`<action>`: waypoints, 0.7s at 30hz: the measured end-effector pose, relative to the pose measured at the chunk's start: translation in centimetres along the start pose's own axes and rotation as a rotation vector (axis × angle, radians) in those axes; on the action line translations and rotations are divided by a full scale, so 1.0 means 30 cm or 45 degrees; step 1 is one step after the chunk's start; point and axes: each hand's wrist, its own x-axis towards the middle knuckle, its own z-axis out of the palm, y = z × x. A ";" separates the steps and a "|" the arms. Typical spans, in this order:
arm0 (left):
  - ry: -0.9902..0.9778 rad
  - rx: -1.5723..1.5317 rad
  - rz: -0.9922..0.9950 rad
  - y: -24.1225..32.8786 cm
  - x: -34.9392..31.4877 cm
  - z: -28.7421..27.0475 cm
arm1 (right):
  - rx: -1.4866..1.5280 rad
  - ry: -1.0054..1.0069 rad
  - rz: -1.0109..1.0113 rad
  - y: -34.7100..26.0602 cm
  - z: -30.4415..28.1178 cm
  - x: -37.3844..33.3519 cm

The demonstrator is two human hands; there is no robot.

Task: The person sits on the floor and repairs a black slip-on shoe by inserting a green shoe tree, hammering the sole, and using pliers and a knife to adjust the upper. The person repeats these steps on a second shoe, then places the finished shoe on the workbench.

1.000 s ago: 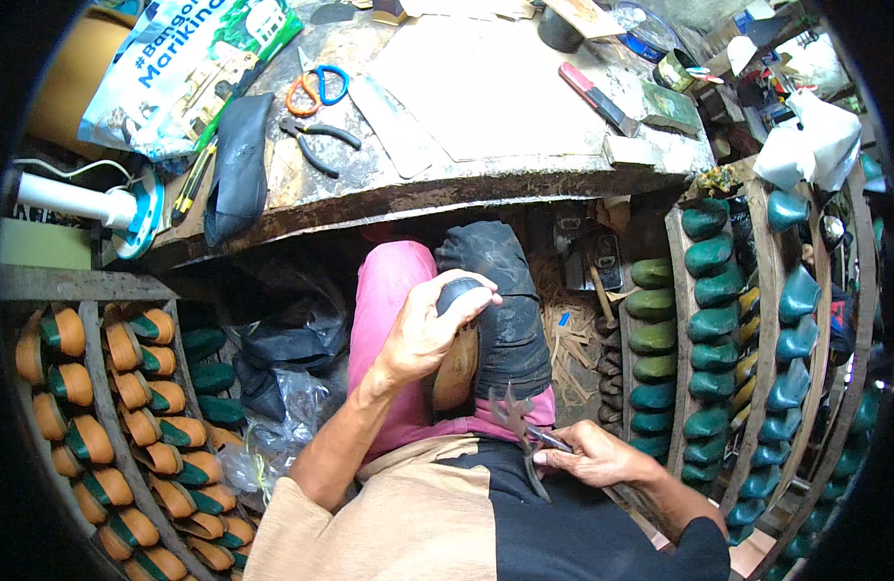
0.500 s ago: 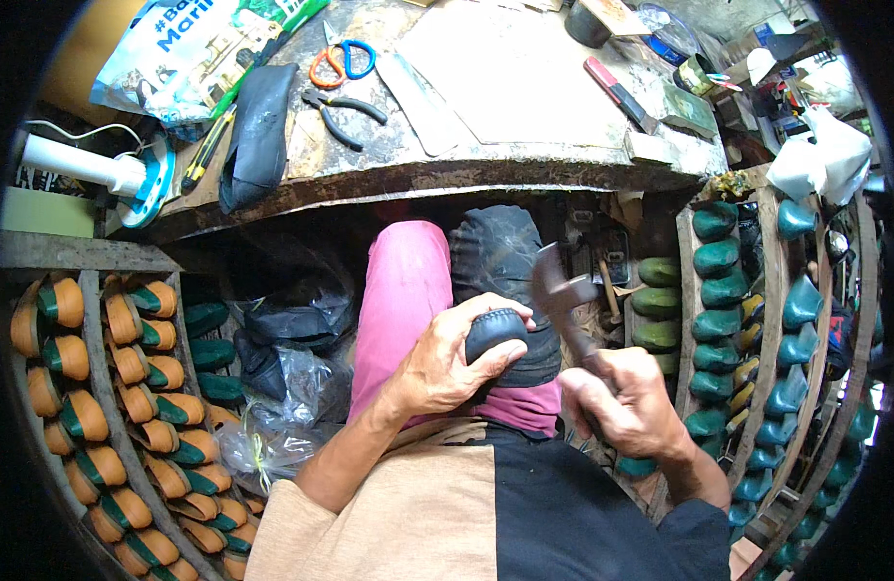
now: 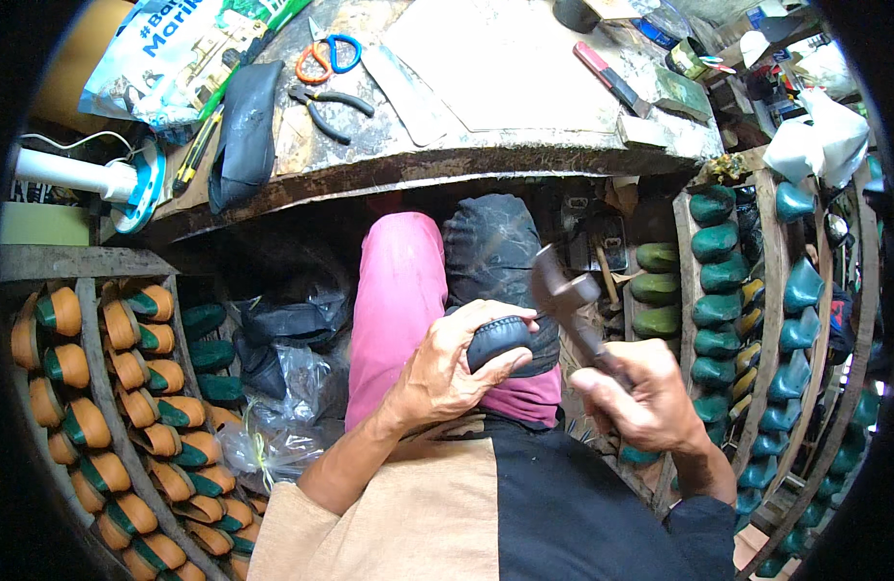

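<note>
My left hand [image 3: 432,378] wraps round a black leather shoe [image 3: 498,341] with a stitched rounded toe, held over my lap. Most of the shoe lies hidden under the palm and fingers. Closed round the handle of a hammer [image 3: 571,296], my right hand [image 3: 645,392] is just right of the shoe. The dark metal head is raised beside the shoe, apart from it. Beneath the shoe are my knees, one in pink trousers [image 3: 396,281] and the other covered by a dark, worn cloth [image 3: 492,242].
Ahead stands a worn workbench [image 3: 408,167] with scissors [image 3: 329,60], pliers [image 3: 333,111], a black leather piece [image 3: 245,136] and a red-handled blade [image 3: 606,73]. Racks of tan shoes [image 3: 69,334] stand left, green shoe lasts [image 3: 723,273] right. Clear plastic bags [image 3: 302,397] lie by my left side.
The view has shifted slightly. My right hand and the hammer have moved a little to the right; the left hand keeps its hold on the shoe.
</note>
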 end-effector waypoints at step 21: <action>-0.102 0.158 -0.122 -0.038 0.076 0.085 | -0.277 0.008 0.010 0.042 -0.017 -0.018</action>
